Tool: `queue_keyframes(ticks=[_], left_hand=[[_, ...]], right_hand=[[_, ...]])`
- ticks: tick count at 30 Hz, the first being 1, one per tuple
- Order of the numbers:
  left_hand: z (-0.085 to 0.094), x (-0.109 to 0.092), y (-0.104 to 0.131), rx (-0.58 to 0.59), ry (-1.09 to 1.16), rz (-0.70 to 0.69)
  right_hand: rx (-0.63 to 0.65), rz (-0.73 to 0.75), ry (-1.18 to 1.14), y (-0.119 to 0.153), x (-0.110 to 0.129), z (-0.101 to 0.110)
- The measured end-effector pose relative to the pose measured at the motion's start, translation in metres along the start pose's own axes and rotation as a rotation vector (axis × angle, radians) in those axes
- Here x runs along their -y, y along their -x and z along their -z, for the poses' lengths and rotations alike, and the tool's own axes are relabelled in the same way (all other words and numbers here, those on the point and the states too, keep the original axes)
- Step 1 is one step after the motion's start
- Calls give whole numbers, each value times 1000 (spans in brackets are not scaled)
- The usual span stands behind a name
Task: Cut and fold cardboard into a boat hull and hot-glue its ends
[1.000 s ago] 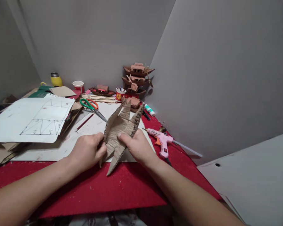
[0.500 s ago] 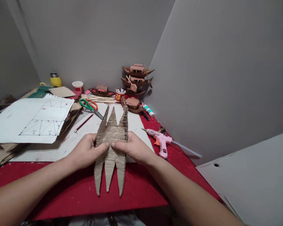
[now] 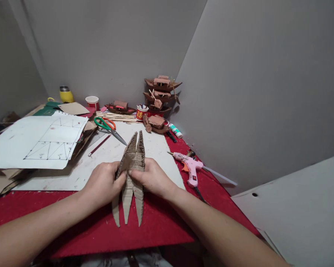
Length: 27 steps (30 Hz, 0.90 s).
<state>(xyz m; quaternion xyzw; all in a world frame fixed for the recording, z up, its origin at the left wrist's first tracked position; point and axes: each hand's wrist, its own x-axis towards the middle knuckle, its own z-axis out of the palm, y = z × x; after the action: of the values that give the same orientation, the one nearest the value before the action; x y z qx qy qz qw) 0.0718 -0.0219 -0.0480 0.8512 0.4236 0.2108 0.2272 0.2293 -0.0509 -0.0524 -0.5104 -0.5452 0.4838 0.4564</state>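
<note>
Between my two hands is a brown corrugated cardboard piece (image 3: 133,185) with long pointed strips at its near and far ends. Its sides are bent upward, and dark printed characters show on the right side. My left hand (image 3: 107,182) is closed on the left side, thumb pressed on the inner face. My right hand (image 3: 153,177) grips the right side the same way, its thumb close to the other thumb. Fingers behind the cardboard are hidden. Just beyond it lie scissors (image 3: 111,128) with green and orange handles and a pencil (image 3: 99,145).
A pink glue gun (image 3: 191,168) lies at right on the red tabletop (image 3: 161,233). White paper with a line drawing (image 3: 44,141) covers cardboard at left. Several brown model boats (image 3: 163,84), thin sticks (image 3: 117,117), a red cup (image 3: 141,112) and a yellow flask (image 3: 66,95) stand at the back.
The cardboard's sides have been folded closer together, and its far tips have drawn inward. Both hands have moved slightly nearer each other.
</note>
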Motion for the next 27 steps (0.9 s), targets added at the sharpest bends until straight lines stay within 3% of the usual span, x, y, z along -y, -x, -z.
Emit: queue_keyframes(ticks=[3, 8, 11, 19, 24, 27], left_hand=[[-1, 3, -5, 38, 103, 55], [5, 3, -11, 208, 547, 150], [9, 2, -12, 264, 694, 147], [3, 7, -14, 200, 436, 115], [-5, 8, -10, 44, 159, 104], [-4, 8, -10, 41, 223, 119]], right_hand=[[8, -55, -9, -3, -3, 1], [88, -126, -196, -6, -5, 6], [110, -115, -234, -6, -5, 8], [49, -91, -47, -6, -10, 4], [-21, -64, 24, -6, -13, -1], [-16, -62, -4, -6, -12, 0]])
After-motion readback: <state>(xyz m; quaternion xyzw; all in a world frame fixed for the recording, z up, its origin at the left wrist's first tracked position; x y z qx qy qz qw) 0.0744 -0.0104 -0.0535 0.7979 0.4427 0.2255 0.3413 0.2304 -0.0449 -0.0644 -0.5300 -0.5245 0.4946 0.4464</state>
